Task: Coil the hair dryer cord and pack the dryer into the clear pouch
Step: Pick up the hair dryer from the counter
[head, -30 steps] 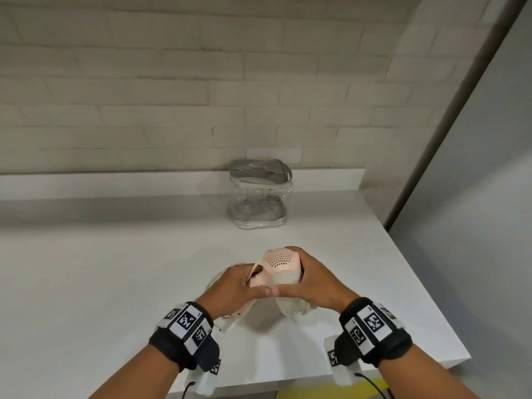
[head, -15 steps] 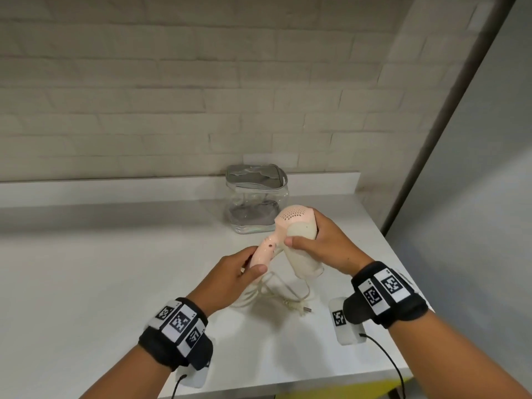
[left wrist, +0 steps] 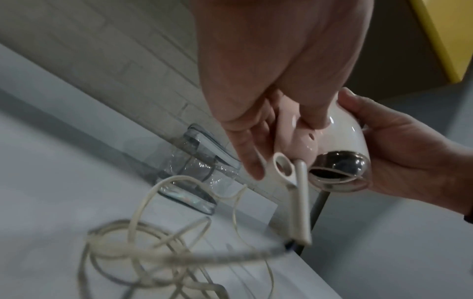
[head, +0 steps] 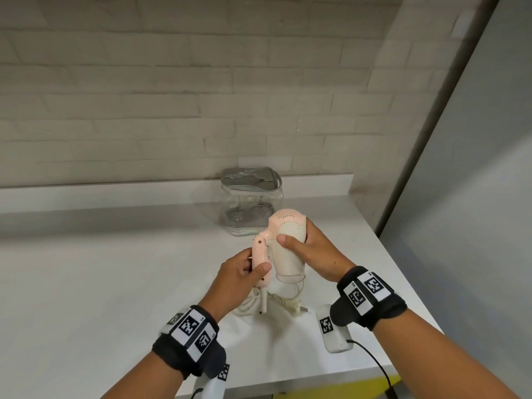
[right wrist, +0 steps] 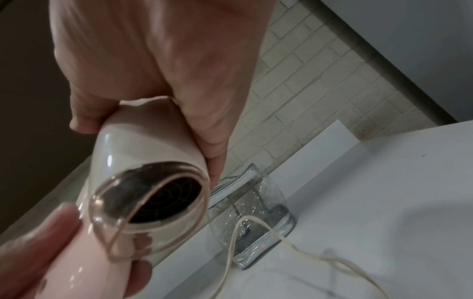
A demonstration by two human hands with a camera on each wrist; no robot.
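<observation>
A pale pink hair dryer (head: 286, 249) is held above the white counter, nozzle pointing down toward me. My right hand (head: 311, 251) grips its barrel (right wrist: 143, 161), fingers wrapped round it. My left hand (head: 244, 272) grips the folding handle (head: 260, 257), which hangs down beside the barrel (left wrist: 340, 145). The cream cord (head: 250, 306) lies in loose loops on the counter below, its plug (head: 290, 308) lying to the right. Those loops (left wrist: 143, 252) look blurred in the left wrist view. The clear pouch (head: 250, 203) with a grey zip top stands behind the dryer, near the wall.
The white counter (head: 100, 283) ends in a raised ledge against the brick wall. Its right edge (head: 403, 277) drops off beside a grey panel. The near edge runs just below my wrists. Bare counter lies to the left.
Both hands have lifted the dryer off the counter and turned its nozzle downward. The handle has swung down toward the barrel. The cord and plug are now uncovered on the counter.
</observation>
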